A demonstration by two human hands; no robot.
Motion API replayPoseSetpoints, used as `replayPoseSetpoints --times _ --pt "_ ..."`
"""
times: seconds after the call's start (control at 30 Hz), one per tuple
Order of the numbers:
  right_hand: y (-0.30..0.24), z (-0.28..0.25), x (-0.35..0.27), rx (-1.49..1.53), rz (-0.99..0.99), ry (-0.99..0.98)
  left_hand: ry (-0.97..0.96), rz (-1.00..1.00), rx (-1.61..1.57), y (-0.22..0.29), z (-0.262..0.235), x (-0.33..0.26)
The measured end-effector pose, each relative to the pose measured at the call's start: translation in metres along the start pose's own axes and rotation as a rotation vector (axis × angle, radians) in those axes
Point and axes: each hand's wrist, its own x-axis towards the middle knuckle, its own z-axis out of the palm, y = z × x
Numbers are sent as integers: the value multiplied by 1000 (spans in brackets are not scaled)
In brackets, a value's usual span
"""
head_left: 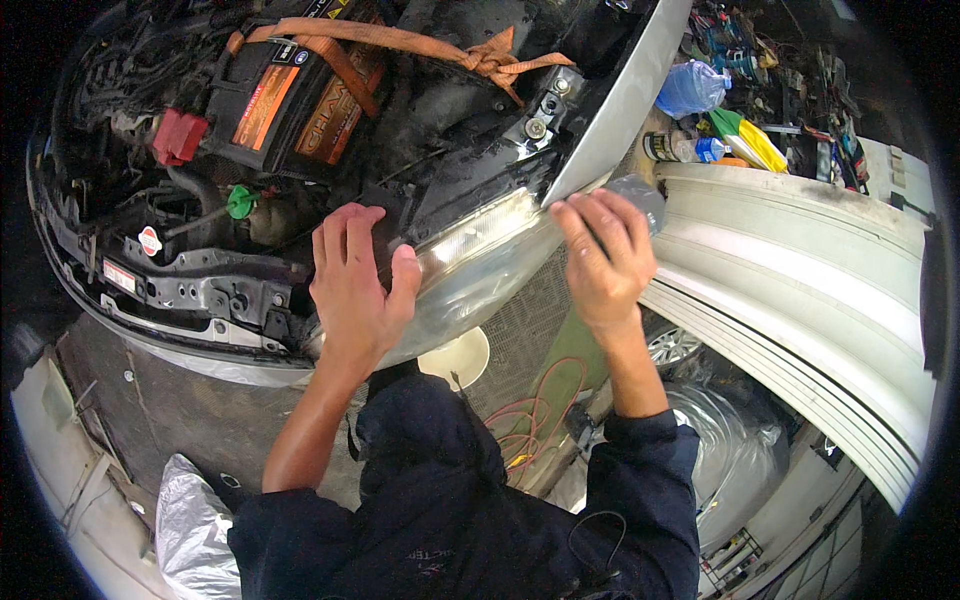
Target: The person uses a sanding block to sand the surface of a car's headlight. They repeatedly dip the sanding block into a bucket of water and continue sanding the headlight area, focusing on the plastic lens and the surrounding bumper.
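Observation:
A car's headlight point(478, 238) with a clear lens sits at the front corner of the open engine bay. My left hand point(360, 275) is at the headlight's inner end, its fingers bent and apart, its thumb beside the lens edge; it holds nothing I can see. At the outer end, my right hand point(608, 255) has its fingers curled near the pointed tip of the silver fender point(625, 110). A dark grey rounded piece point(645, 203) shows beside these fingers; whether they grip it I cannot tell.
A black battery point(285, 105) lies under an orange strap point(400, 38). Below the headlight stand a white bucket point(462, 360) and a coiled red hose point(525, 425). To the right are a white curved panel point(790, 230), bottles point(692, 88) and a plastic-wrapped bundle point(730, 450).

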Motion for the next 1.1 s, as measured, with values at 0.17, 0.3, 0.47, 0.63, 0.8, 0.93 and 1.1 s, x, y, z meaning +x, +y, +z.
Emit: replayPoseSetpoints --times 0.17,0.3,0.47,0.63,0.8,0.93,1.1 --pt "-4 6 -3 -14 8 41 4 -4 3 0 -1 0" --pt "-5 9 -7 -17 -25 33 -4 -3 6 -1 -1 1" --pt "6 2 -11 -36 45 33 13 12 0 -2 0 0" --pt "4 -4 -8 32 10 -2 8 2 -6 -1 0 1" --pt "-3 4 -12 39 -27 10 5 7 10 -1 0 0" --pt "9 6 -11 19 6 -4 7 1 -8 -2 0 -1" --pt "-7 0 -5 78 73 -54 3 1 -4 -2 0 0"
